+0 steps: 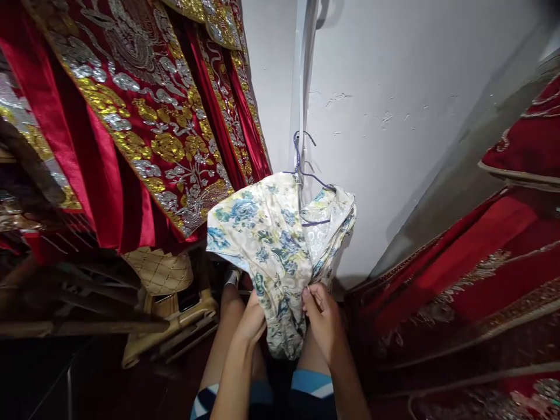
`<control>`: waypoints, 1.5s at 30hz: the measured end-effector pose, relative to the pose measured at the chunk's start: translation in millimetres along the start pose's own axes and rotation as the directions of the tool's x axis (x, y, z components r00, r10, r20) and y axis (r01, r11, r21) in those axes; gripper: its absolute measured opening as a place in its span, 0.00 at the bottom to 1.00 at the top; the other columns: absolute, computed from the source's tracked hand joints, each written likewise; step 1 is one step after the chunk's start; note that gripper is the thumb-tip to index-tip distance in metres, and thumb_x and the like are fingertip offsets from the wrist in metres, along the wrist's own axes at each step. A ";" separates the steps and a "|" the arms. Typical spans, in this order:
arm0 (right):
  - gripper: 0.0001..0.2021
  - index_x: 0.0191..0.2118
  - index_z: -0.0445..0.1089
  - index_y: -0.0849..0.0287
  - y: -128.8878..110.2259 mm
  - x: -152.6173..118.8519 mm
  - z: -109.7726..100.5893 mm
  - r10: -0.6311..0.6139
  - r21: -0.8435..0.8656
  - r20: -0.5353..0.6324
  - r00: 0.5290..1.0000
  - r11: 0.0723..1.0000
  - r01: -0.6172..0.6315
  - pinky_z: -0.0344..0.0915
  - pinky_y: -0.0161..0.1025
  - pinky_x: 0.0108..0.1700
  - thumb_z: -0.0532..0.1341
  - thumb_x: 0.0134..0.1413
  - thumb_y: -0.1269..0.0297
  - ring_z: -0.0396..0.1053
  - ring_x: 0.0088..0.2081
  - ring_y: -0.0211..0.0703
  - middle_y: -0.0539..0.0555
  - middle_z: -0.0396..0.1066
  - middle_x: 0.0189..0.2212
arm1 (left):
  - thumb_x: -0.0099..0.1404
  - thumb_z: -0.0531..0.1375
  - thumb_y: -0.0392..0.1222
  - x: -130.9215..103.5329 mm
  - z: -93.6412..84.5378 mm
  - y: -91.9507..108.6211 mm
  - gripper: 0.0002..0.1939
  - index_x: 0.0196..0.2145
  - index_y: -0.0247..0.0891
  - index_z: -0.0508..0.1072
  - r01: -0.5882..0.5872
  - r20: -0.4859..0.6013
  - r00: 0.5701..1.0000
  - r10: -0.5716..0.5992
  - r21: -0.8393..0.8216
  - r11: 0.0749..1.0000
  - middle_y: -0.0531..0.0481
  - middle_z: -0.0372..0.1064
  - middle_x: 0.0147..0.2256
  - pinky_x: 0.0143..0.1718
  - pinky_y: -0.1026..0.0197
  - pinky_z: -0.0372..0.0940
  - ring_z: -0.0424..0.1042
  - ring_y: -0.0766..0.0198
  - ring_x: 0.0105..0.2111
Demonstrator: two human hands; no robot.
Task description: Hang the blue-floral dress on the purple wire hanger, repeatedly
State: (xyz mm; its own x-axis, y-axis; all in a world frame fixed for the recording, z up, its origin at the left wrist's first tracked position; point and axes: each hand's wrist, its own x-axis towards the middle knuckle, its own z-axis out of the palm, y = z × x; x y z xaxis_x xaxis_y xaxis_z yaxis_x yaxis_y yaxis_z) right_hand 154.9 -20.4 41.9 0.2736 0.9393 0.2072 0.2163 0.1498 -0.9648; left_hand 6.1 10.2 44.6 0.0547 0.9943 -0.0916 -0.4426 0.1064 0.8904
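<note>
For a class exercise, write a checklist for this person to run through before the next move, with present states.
1. Purple hanger inside floral garment: ok, its lower bar shows within the opening.
2. Hanger supported: cannot tell, what holds it is unclear.
3. Right hand holding on: ok, thumb and finger pinch the garment's front.
4. Left hand gripping: cannot tell, its fingertips are hidden at the garment's side.
5. Garment smooth lower down: not ok, creased and gathered.
6. Garment apart from red embroidered cloth: cannot tell, they overlap in view.

Purple hanger (pixel 298 163), floral top (pixel 280 233) hung on it
</note>
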 end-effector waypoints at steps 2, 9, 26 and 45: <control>0.20 0.28 0.67 0.56 5.8 1.6 -0.9 0.006 0.013 0.028 1.000 1.000 -0.006 0.63 0.39 0.32 0.57 0.62 0.46 0.66 0.28 0.44 0.51 0.66 0.24 | 0.46 0.75 0.46 3.4 -4.9 -7.1 0.28 0.45 0.39 0.78 0.007 0.004 1.000 -0.007 -0.009 1.000 0.42 0.78 0.40 0.46 0.50 0.71 0.76 0.46 0.45; 0.20 0.23 0.64 0.55 5.1 -5.9 -13.0 -0.076 0.068 0.055 0.996 0.995 0.072 0.57 0.40 0.31 0.57 0.63 0.51 0.61 0.27 0.44 0.50 0.61 0.22 | 0.66 0.59 0.52 1.1 -10.1 -19.7 0.16 0.48 0.44 0.70 -0.353 -0.503 0.750 0.430 0.246 0.903 0.45 0.71 0.48 0.51 0.52 0.66 0.72 0.52 0.50; 0.19 0.24 0.63 0.55 -103.5 99.3 -75.2 -0.441 -0.416 0.551 0.708 0.590 0.691 0.56 0.37 0.28 0.53 0.68 0.59 0.61 0.21 0.39 0.49 0.65 0.19 | 0.72 0.53 0.39 -23.3 27.7 -19.7 0.10 0.31 0.38 0.64 -0.545 0.361 0.838 0.409 0.566 0.619 0.51 0.65 0.29 0.35 0.63 0.58 0.67 0.63 0.32; 0.10 0.21 0.67 0.57 -157.5 142.2 -31.8 -0.374 0.277 -0.222 0.900 0.861 0.426 0.47 0.34 0.20 0.60 0.51 0.69 0.54 0.19 0.34 0.47 0.61 0.17 | 0.76 0.50 0.43 60.5 100.7 143.4 0.17 0.60 0.41 0.66 -0.834 0.524 0.533 0.665 0.458 0.308 0.50 0.73 0.35 0.39 0.60 0.65 0.72 0.62 0.34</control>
State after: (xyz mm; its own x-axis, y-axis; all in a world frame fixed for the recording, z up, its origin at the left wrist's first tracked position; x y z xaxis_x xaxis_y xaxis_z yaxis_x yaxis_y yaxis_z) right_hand 189.5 79.8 228.5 0.3739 0.7208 0.5836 0.0435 0.6150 -0.7874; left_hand 36.1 84.8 211.7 0.2037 0.5965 0.7763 0.2275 -0.8001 0.5551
